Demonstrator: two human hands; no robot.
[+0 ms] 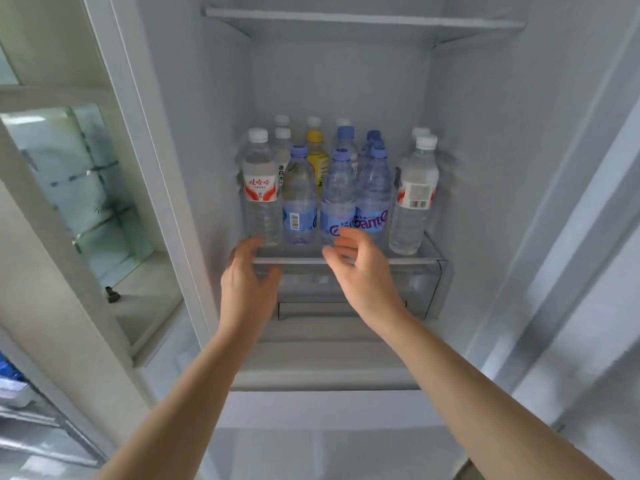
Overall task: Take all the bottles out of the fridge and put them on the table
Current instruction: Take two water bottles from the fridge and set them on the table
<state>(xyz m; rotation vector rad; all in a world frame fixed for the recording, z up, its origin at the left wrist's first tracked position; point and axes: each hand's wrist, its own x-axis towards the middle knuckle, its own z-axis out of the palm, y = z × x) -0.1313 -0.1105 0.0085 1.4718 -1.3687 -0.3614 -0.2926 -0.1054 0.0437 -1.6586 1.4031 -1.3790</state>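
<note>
Your view looks into an open fridge [485, 140] with both bare arms reaching toward one shelf [346, 260]. At far left, outside the compartment, a cabinet with a glass pane [79, 188] stands beside the fridge wall.

Your left hand [247, 275] hovers at the shelf's front edge, fingers spread and empty, just below and in front of the leftmost bottle. It grips nothing.

All bottles stand upright on this one shelf, packed in rows from front to back. In the front row, from the left:
- a clear bottle with a white cap and red-and-white label [261, 188];
- a blue-capped bottle with its barcode facing you [300, 199];
- a blue-capped bottle with a blue label [338, 199], partly hidden at its base by your right hand;
- a second blue-labelled bottle [374, 192], touching the previous one;
- after a small gap, a clear bottle with a white cap [414, 199] whose barcode label faces you.

Behind these stand further white-capped and blue-capped bottles and one yellow bottle [317, 157]; their exact count cannot be told.

Your right hand [360, 268] is open, fingers curled and apart, with the fingertips just in front of the two centre blue-labelled bottles. Contact cannot be confirmed. It encloses nothing.

Below the shelf sits a transparent drawer [429, 289].
</note>
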